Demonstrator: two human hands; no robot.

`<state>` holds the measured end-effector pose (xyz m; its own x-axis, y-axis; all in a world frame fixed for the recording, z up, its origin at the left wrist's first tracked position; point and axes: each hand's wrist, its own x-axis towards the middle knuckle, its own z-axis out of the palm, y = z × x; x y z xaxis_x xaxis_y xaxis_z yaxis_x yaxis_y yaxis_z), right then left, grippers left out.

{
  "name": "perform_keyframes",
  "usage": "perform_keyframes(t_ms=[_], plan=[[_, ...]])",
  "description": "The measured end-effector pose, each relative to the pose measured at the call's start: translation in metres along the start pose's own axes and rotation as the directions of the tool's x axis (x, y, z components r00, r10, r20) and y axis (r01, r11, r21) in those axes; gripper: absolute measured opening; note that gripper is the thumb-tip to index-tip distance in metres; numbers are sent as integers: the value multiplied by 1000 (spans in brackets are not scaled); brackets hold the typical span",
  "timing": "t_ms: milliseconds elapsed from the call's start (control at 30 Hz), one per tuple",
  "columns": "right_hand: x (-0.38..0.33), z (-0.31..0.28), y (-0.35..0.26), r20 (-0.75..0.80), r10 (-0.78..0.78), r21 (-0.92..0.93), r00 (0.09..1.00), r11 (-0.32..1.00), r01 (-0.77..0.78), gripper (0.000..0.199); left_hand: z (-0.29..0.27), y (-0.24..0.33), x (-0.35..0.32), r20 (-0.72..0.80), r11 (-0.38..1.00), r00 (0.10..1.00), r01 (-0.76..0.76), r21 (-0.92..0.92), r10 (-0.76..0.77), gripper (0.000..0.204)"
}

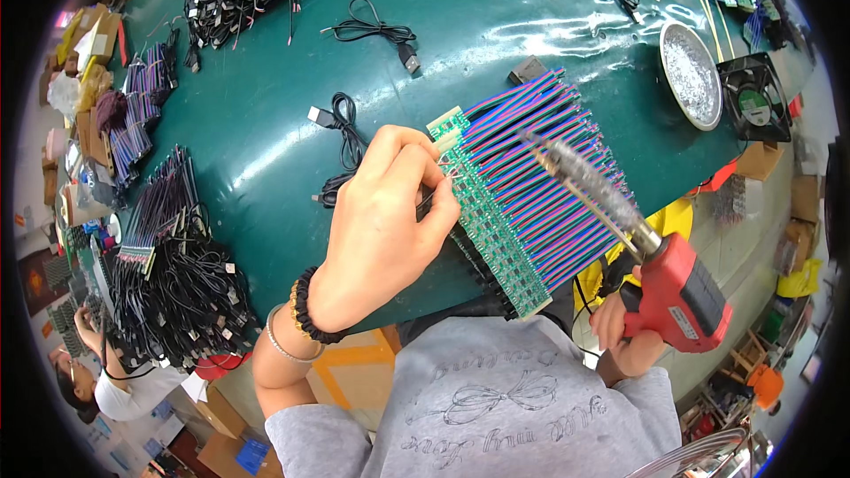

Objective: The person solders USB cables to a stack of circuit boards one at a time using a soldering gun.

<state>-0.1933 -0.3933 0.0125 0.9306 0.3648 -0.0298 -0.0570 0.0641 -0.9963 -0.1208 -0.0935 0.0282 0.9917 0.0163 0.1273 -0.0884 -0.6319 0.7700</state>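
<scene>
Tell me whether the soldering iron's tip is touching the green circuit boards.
Cannot tell. In the head view the soldering iron, held in the right hand, has its tip over the coloured wires, short of the green circuit boards; any gap is unclear.

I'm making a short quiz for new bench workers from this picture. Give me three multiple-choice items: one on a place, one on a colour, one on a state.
1. Where is the round metal dish?
A. on the table's far right, beside the black fan
B. in the left hand
C. on the floor

2. What colour is the body of the soldering gun?
A. blue
B. red
C. white

3. What is the left hand doing?
A. resting flat on a bare part of the table
B. lifted clear of everything
C. pinching thin wire at the row of green boards

Answers: 1 A, dish and fan lie side by side on the green table. 2 B, the right hand grips a red body. 3 C, the fingertips close at the boards' edge.
</scene>
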Motion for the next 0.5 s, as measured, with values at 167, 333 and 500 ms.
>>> perform_keyframes(t_ms=[167, 333, 500], plan=[[0, 0, -4, 17, 182, 20, 983, 983, -182, 74, -8, -1, 6, 128, 999, 991, -21, -41, 26, 12], [-24, -23, 16, 65, 1, -178, 998, 984, 10, 13, -9, -5, 8, 127, 998, 991, -44, -47, 49, 12], [-25, -10, 11, -87, 58, -314, 995, 946, -83, 14, -13, -2, 13, 179, 995, 984, 16, -95, 1, 10]])
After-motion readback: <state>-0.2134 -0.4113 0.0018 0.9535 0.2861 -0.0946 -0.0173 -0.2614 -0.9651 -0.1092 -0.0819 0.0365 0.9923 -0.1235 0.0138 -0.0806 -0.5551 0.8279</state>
